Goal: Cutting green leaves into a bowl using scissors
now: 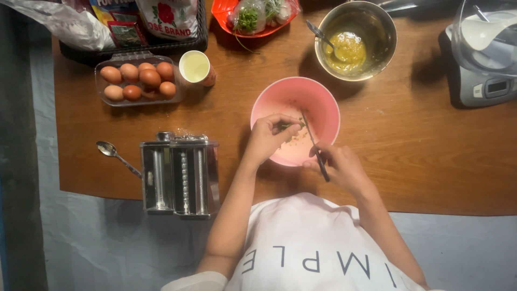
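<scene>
A pink bowl [291,97] sits on the wooden table [409,140] in front of me. My left hand [267,137] pinches a small green herb sprig [288,125] over the bowl. My right hand [339,167] grips a pair of scissors [314,143] whose blades point into the bowl beside the sprig. Small chopped bits lie on the bowl's bottom.
A metal bowl [377,21] with yellow batter and a spoon stands behind. A clear tray of brown eggs [139,81] and a cup [195,67] lie at left. A metal pasta machine [180,173] and spoon [114,153] sit near the front edge. A kitchen scale [482,86] stands right.
</scene>
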